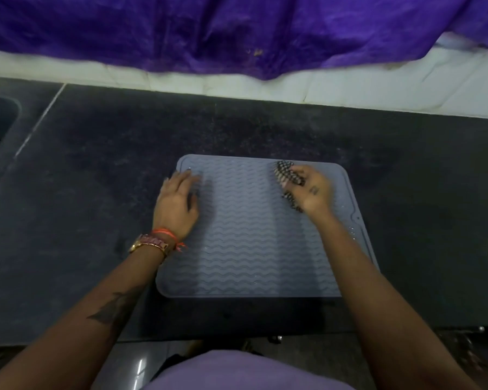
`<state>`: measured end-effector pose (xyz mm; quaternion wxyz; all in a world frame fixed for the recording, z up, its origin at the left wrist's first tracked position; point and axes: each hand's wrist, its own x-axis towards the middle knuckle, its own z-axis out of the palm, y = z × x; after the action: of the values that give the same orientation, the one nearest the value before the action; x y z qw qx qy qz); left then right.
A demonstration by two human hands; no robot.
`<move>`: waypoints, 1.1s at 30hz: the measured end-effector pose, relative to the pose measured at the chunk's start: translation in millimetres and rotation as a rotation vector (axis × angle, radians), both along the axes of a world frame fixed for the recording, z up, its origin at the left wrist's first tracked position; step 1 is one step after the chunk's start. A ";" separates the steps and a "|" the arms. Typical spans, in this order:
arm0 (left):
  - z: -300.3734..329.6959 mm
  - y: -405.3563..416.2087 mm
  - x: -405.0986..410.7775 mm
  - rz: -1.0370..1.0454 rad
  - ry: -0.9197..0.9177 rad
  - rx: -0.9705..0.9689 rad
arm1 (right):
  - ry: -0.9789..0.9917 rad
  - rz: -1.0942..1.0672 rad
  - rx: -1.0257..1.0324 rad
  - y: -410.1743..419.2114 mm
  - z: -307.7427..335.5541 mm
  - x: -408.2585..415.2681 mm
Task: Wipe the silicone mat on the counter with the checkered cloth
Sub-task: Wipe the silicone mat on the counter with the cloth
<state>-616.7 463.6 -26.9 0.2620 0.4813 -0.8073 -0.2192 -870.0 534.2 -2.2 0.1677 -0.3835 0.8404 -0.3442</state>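
The grey mat (251, 229) lies mid-frame on the dark counter (96, 164). The right hand (312, 190) bunches the checkered cloth (288, 175) at its upper right; the left hand (178, 201) presses flat, grip open. Droplets lower down suggest most wiping remains.

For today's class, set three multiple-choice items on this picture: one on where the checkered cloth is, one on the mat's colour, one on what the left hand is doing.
1. Where is the checkered cloth?
A. In the right hand, at the mat's far right part
B. In the sink
C. Over the left wrist

2. What colour is the silicone mat?
A. Red
B. Grey-blue
C. Yellow

3. What is the left hand doing?
A. Lifting the mat
B. Gripping the cloth
C. Lying flat on the mat's left edge

Answers: 1 A, the fingers close on it there; 2 B, its wavy surface is grey-blue; 3 C, the palm is down, holding nothing.
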 end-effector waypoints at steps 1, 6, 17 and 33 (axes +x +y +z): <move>-0.6 -5.2 6.0 -0.005 -0.036 -0.012 | -0.012 -0.037 -0.024 3.0 3.3 -7.4; -10.4 -17.7 21.1 -0.042 -0.189 -0.071 | 0.326 -0.257 0.222 19.7 -3.7 -7.2; -21.5 -16.4 21.8 0.005 -0.189 -0.095 | 0.180 0.044 0.050 -4.7 -2.1 32.4; -23.3 -17.0 24.5 0.072 -0.150 -0.085 | 0.272 -0.336 0.037 6.3 7.2 -31.0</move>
<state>-592.2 446.6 -50.2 0.2288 0.5136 -0.8153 -0.1384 -901.0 540.4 5.0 0.0000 -0.2778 0.9136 -0.2968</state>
